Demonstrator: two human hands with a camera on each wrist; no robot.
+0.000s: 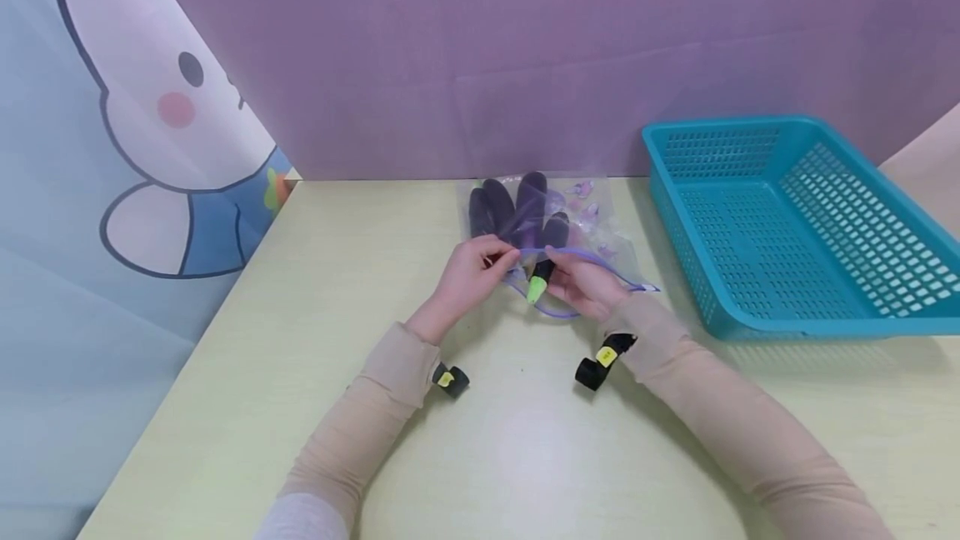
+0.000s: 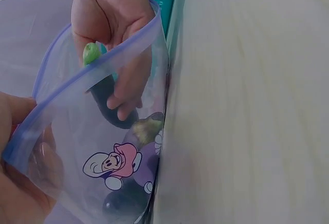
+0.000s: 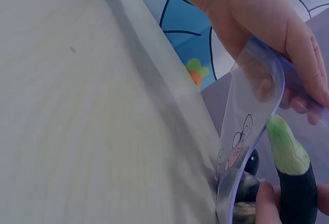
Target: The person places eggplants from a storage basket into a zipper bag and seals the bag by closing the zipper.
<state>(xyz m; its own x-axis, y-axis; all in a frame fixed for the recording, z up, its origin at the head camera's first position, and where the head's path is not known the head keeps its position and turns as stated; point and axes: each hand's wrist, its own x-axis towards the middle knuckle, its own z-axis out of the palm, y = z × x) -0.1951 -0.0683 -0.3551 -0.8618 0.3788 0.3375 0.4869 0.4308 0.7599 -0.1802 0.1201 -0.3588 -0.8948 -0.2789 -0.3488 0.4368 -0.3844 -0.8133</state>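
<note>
A clear zip bag [image 1: 626, 261] with a purple rim and cartoon prints lies on the table, its mouth spread toward me. My left hand [image 1: 472, 269] pinches the rim at the left side of the mouth. Inside the mouth, my right hand [image 1: 588, 286] holds a small dark eggplant [image 3: 295, 198] by its body, green stem end pointing out toward me. Several dark eggplants [image 1: 531, 198] lie deeper in the bag, seen through the plastic. A yellowish-brown end [image 2: 148, 128] shows beneath the held eggplant in the left wrist view.
To the right of the bag stands a teal plastic basket [image 1: 720, 307] with perforated walls. A purple cloth [image 1: 450, 65] hangs behind the pale table [image 1: 337, 273]. At the left is a blue sheet with a cartoon rabbit [image 1: 165, 107]. Black straps with yellow labels are on both wrists.
</note>
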